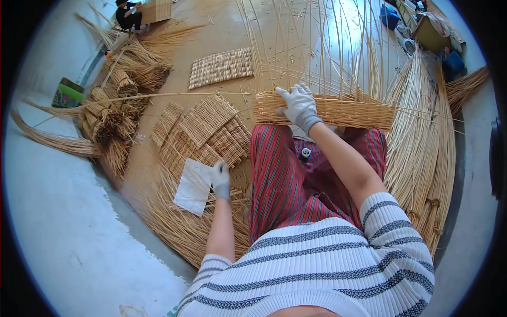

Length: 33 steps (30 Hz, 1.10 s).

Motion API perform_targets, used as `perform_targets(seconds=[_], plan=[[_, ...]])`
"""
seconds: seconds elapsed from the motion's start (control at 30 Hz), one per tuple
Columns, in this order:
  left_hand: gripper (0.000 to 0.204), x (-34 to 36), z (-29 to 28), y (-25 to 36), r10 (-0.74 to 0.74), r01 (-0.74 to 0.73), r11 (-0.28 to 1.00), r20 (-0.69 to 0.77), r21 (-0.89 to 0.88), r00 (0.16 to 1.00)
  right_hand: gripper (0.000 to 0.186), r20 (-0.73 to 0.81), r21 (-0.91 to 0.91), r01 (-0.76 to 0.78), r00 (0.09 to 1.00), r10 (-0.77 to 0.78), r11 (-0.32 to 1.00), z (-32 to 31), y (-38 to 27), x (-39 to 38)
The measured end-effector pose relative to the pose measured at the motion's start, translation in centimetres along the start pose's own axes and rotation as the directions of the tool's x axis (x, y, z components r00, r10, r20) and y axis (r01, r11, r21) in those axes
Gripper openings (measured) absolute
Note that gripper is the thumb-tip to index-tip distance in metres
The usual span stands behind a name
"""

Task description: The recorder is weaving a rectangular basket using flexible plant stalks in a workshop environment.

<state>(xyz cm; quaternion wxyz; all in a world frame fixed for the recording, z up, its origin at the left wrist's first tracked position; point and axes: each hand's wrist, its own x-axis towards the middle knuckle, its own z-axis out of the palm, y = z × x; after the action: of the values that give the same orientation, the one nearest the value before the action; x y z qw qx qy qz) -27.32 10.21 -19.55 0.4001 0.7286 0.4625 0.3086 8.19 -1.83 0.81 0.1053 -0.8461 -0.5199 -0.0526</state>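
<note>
Across my knees rests a long, low wicker basket [343,112], with long unwoven stakes [330,47] running away from its far side. My right hand [300,107], in a white glove, is closed over the basket near its left end; some fingers are hidden against the weave. Low on my left, my gloved left hand [220,178] is closed at the right edge of a white sheet [193,186], apparently pinching it. The sheet lies over loose straws beside a pile of woven panels [208,121].
Another woven panel [222,67] lies farther off on the floor. Bundles of straw [119,105] line the left wall, near a green container [68,94]. Long pale canes [417,142] spread along the right. A person [128,15] sits at the far left.
</note>
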Motion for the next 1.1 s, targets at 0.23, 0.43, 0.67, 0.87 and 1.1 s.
perform_targets(seconds=[0.23,0.43,0.67,0.87,1.1], plan=[[0.046,10.9,9.6,21.5,0.224,-0.162,0.872,0.082,-0.462,0.971,0.055,0.114,0.006,-0.066,0.991,0.065,0.998,-1.6,-0.7,0.4],[0.036,13.4,11.9,18.9,0.413,-0.355,0.813,0.027,-0.462,0.91,0.062,-0.223,0.532,0.034,0.97,0.101,0.846,0.1,-7.3,-3.6],[0.033,17.0,8.6,19.1,0.263,0.164,0.796,0.578,-0.582,0.773,0.036,-0.253,0.482,0.416,0.909,-0.332,0.771,-2.5,-12.2,0.9],[0.05,19.5,5.1,23.4,0.249,0.6,0.72,0.937,-0.349,0.247,0.012,-0.291,0.516,0.376,0.922,-0.255,0.77,-2.6,-11.4,-0.7],[0.042,19.1,8.1,20.0,0.337,0.592,0.637,0.87,-0.493,0.361,0.025,-0.423,0.904,0.383,0.861,0.283,0.189,-2.9,-6.3,-2.0]])
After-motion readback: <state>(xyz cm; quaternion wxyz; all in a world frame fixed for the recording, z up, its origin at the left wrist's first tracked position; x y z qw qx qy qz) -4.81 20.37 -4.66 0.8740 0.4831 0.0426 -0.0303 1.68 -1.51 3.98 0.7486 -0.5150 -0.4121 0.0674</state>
